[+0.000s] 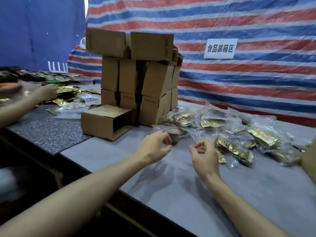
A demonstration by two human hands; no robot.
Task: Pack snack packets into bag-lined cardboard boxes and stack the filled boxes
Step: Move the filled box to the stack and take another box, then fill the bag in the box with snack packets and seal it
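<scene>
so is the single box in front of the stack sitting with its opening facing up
No, the single box lies on its side, its open end facing right toward the snack packets.

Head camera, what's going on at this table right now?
A person is packing snacks. Their left hand and right hand hover with curled fingers beside a pile of snack packets; whether they pinch a clear bag is too blurred to tell. An open cardboard box lies before the stacked boxes. Another person's hand rests among more packets farther left.
</scene>
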